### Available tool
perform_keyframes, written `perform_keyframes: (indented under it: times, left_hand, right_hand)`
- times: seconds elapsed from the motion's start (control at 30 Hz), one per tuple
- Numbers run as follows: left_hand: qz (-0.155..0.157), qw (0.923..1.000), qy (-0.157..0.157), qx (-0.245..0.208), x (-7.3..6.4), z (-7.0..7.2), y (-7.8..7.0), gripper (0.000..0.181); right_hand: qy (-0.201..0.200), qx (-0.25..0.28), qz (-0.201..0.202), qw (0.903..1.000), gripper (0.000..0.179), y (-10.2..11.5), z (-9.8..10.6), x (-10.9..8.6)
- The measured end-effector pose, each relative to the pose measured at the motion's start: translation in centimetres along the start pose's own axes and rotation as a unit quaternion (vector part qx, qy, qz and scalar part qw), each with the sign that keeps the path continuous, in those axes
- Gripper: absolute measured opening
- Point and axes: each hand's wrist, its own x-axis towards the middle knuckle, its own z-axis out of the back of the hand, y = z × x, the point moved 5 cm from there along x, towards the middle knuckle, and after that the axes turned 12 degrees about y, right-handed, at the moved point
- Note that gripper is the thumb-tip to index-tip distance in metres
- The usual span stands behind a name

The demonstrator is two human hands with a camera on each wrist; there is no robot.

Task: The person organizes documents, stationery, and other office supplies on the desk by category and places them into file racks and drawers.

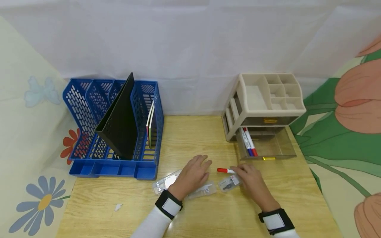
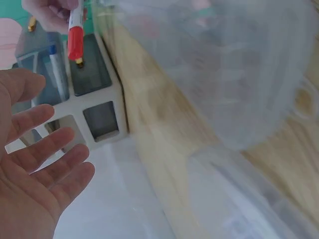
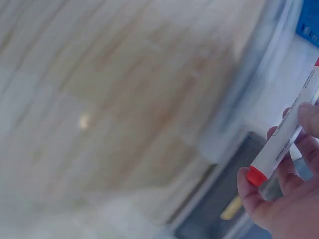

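My right hand (image 1: pixel 252 185) pinches a white marker with a red cap (image 1: pixel 222 170) just above the table, in front of the pulled-out drawer. In the right wrist view the thumb and fingers lie round the marker's white barrel (image 3: pixel 286 137). My left hand (image 1: pixel 191 175) holds nothing, its fingers spread and lightly bent in the left wrist view. Below it lie a long clear plastic case (image 1: pixel 160 185) and a smaller clear case (image 1: pixel 206 189), both partly hidden by the hand and forearm. A small clear box with a white label (image 1: pixel 228 183) lies beside the right fingers.
A beige desk organizer (image 1: pixel 250 114) stands at the back right. Its open drawer (image 1: pixel 279 150) holds a red marker (image 1: pixel 250 141) and a blue marker (image 1: pixel 246 142). At the left, a blue file rack (image 1: pixel 146 168) carries a black folder (image 1: pixel 122 129) and thin booklets (image 1: pixel 150 124). A white scrap (image 1: pixel 118 207) lies front left.
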Motion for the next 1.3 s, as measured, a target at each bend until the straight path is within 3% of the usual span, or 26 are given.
perform_keyframes:
  times: [0.27,0.53,0.67,0.8,0.87,0.9,0.93,0.97,1.0,1.1,1.17,1.2,1.23,1.3]
  left_hand:
    - [-0.046,0.9948,-0.035,-0.084,0.0,1.5,-1.4,0.026]
    - [-0.030,0.9852,-0.093,-0.140,-0.6,2.1,-0.9,0.018]
    - [-0.005,0.9772,-0.115,-0.178,-1.3,2.2,-0.2,0.018]
    - [0.028,0.9698,-0.121,-0.210,-1.9,2.0,0.3,0.016]
    - [0.042,0.9653,-0.127,-0.224,-2.2,2.0,0.6,0.017]
    - [0.048,0.9632,-0.132,-0.229,-2.3,2.0,0.7,0.016]
    - [0.053,0.9611,-0.138,-0.234,-2.4,2.0,0.7,0.017]
    - [0.055,0.9591,-0.145,-0.237,-2.5,2.1,0.8,0.017]
    - [0.056,0.9571,-0.152,-0.240,-2.6,2.1,0.8,0.018]
    - [0.054,0.9532,-0.175,-0.241,-2.8,2.3,0.6,0.018]
    - [0.047,0.9514,-0.187,-0.240,-2.8,2.3,0.3,0.019]
    - [0.042,0.9514,-0.193,-0.236,-2.8,2.4,0.1,0.019]
    - [0.037,0.9513,-0.197,-0.234,-2.8,2.3,-0.1,0.019]
    - [0.031,0.9524,-0.199,-0.229,-2.9,2.2,-0.5,0.018]
  right_hand:
    - [-0.002,-0.026,0.067,0.9974,0.061,3.9,2.0,1.5]
    - [-0.027,0.001,0.110,0.9936,0.019,6.0,3.7,4.2]
    - [-0.040,-0.001,0.127,0.9911,0.016,6.8,4.0,5.2]
    - [-0.046,0.028,0.096,0.9939,0.035,6.7,3.5,5.6]
    - [-0.038,0.097,0.040,0.9937,0.050,6.1,3.0,5.7]
    - [-0.033,0.152,0.004,0.9878,0.055,5.7,2.7,5.7]
    - [-0.032,0.219,-0.036,0.9745,0.058,5.3,2.3,5.7]
    - [-0.035,0.296,-0.076,0.9515,0.062,5.0,2.0,5.6]
    - [-0.039,0.374,-0.114,0.9197,0.061,4.8,1.5,5.4]
    - [-0.059,0.576,-0.175,0.7963,0.051,5.0,0.3,4.9]
    - [-0.068,0.670,-0.181,0.7173,0.046,5.7,-0.4,4.8]
    - [-0.070,0.705,-0.176,0.6836,0.042,6.1,-0.7,4.8]
    - [-0.070,0.734,-0.170,0.6536,0.039,6.6,-1.0,4.8]
    - [-0.077,0.768,-0.153,0.6167,0.033,7.3,-1.2,5.0]
